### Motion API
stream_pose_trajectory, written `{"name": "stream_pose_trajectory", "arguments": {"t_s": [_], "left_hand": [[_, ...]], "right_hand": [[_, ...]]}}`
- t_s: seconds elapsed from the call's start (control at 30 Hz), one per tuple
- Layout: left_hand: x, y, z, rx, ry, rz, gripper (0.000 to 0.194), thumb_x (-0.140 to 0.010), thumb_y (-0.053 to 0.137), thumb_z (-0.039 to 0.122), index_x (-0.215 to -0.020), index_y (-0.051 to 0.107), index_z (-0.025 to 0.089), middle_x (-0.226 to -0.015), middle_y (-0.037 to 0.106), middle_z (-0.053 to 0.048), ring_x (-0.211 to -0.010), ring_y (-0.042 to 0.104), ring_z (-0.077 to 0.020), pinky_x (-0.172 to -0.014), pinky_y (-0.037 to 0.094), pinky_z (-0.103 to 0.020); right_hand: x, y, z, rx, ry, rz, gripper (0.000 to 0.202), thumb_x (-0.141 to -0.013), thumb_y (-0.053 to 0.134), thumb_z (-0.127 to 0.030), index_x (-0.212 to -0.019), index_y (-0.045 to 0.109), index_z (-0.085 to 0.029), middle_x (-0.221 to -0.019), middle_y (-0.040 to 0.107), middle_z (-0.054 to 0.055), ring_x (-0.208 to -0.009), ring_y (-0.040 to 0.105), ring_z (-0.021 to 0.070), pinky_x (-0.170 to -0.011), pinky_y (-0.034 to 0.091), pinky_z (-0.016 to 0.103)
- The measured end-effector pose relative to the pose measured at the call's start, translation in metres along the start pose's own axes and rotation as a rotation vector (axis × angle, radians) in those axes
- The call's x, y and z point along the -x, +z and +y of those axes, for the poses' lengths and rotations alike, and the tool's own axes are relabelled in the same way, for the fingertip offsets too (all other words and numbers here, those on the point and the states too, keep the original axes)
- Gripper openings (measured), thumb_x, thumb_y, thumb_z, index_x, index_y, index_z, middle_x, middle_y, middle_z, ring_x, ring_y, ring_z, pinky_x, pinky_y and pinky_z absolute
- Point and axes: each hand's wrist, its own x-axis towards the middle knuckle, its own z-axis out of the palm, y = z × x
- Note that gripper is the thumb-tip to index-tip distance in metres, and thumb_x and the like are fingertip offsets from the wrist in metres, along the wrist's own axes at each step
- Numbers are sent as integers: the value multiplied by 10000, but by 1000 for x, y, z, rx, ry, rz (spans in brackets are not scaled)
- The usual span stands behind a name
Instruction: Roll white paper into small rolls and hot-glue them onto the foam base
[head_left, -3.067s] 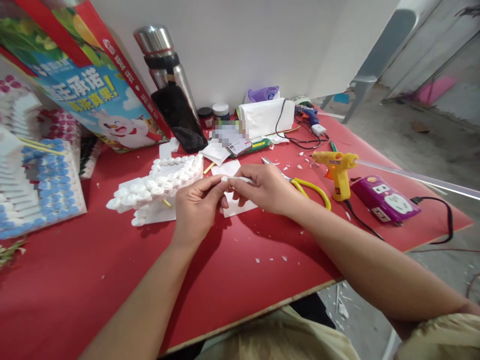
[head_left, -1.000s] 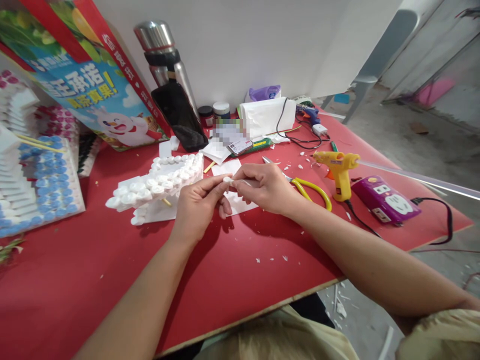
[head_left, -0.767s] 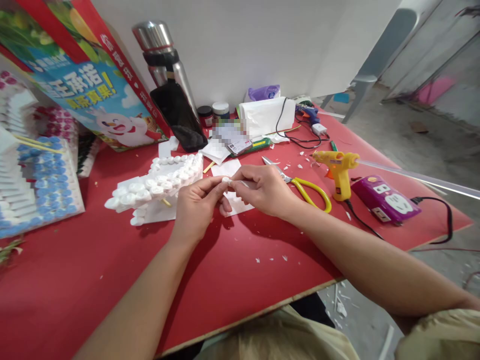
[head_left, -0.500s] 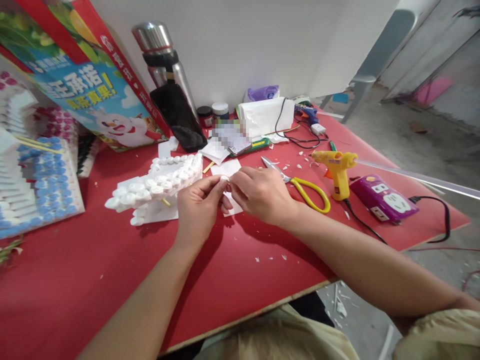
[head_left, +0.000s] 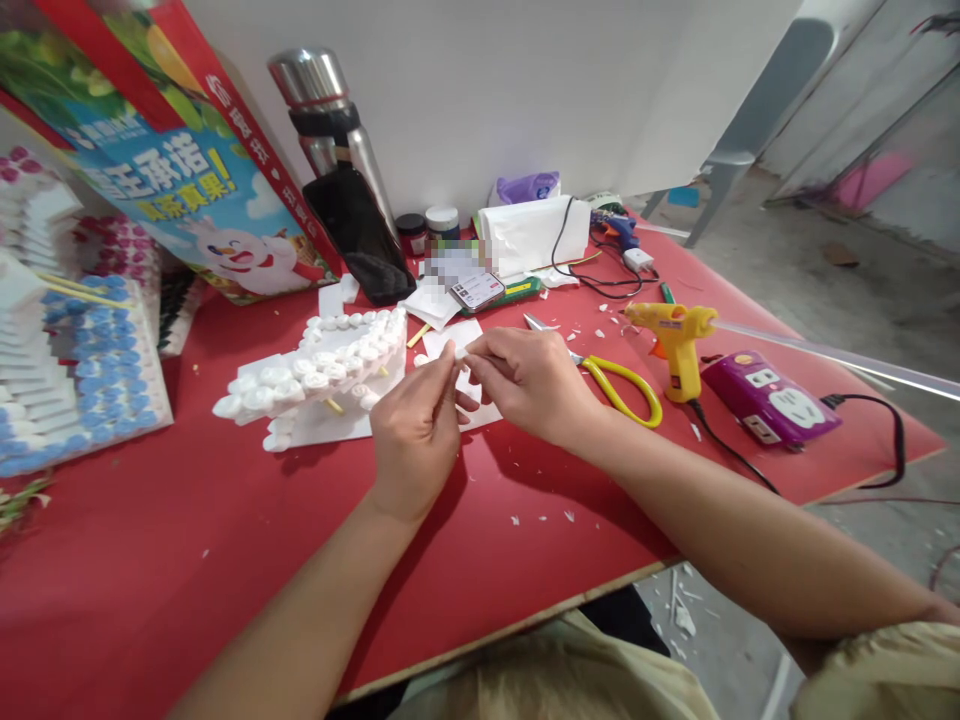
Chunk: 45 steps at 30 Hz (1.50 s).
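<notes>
My left hand [head_left: 420, 422] and my right hand [head_left: 529, 380] meet over the middle of the red table, fingertips pinched together. Between them is a small white piece [head_left: 460, 353], mostly covered by the fingers; it looks like soft paper or foam. To the left of my left hand stands a white model [head_left: 322, 368] edged with rows of small white rosettes, on a white base with yellowish sticks. White sheets [head_left: 454, 335] lie flat behind and under my hands. Scissors with yellow handles [head_left: 622, 390] rest just right of my right hand.
On the right are a yellow glue gun [head_left: 675, 340] and a purple power strip [head_left: 772, 398]. A steel flask [head_left: 322, 110] with a black phone [head_left: 360, 235] leaning on it stands behind. A colourful bag [head_left: 187, 160] and a blue-and-white rosette model [head_left: 112, 370] are at left.
My left hand has shifted slightly right and turned, its thumb and forefinger now pointing more upward. The white piece between the fingertips is less visible than before.
</notes>
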Motion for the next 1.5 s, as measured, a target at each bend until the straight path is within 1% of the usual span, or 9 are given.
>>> {"name": "stream_pose_trajectory", "arguments": {"t_s": [0.13,0.3,0.5,0.77,1.07,1.13,1.3,1.4,1.5], "left_hand": [[-7,-2,0,267,-225,-16,215,-892,708,312,-1061,791,209,-840,762,-30,-582,698,-142,-525,575,-259],[-18,-7,-10,544,-446,-227,248,-820,785,318,-1034,803,194,-615,694,-4,-475,628,-135,-467,534,-258],[-17,-7,-8,493,-406,-263,213,-875,732,309,-1038,806,193,-618,665,2,-473,589,-104,-492,519,-238],[-18,-8,0,475,-427,-195,167,-855,751,292,-979,809,198,-672,679,-8,-509,563,-99,-482,507,-230],[-17,-8,1,322,-308,-114,127,-865,740,275,-937,805,192,-640,662,12,-473,580,-98,-482,510,-236],[-18,-10,-1,337,-302,-117,135,-866,740,280,-952,800,196,-655,662,12,-478,580,-102,-480,508,-241],[-22,-14,-9,294,-192,-139,149,-890,711,305,-992,790,230,-847,704,-10,-568,585,-99,-558,505,-256],[-23,-15,-11,205,-115,-124,141,-888,712,295,-993,794,249,-970,734,-25,-836,674,-159,-782,538,-291],[-23,-16,-11,173,-74,-142,147,-895,706,285,-1009,796,258,-1013,738,-30,-972,678,-191,-873,522,-313]], "right_hand": [[-4,-12,6,-238,57,-99,160,-926,591,-226,-815,678,-152,-709,664,18,-594,585,121,-591,419,265],[-9,-19,15,-481,73,-249,135,-906,621,-246,-821,674,-155,-737,662,6,-569,607,101,-563,488,246],[-12,-14,16,-511,181,-259,165,-890,621,-248,-772,657,-137,-700,661,15,-518,607,91,-499,464,229],[-12,-15,17,-440,293,-200,233,-843,710,-359,-762,638,-153,-711,691,30,-506,619,107,-479,475,239],[-1,-2,9,70,-117,-17,84,-871,596,-208,-801,604,-163,-661,617,8,-587,514,119,-564,310,268],[-2,-3,9,-76,-32,-69,111,-885,624,-253,-818,609,-166,-692,654,22,-614,572,131,-577,364,256],[-14,-9,14,-980,486,-341,345,-965,556,-521,-968,586,-177,-831,732,85,-722,743,232,-657,593,350],[-18,-9,20,-1253,636,-508,325,-1023,473,-448,-1055,610,-155,-888,752,116,-756,763,249,-703,630,400],[-17,-8,24,-1327,666,-547,270,-1043,451,-303,-1028,643,-113,-863,741,102,-683,739,204,-687,638,382]]}}
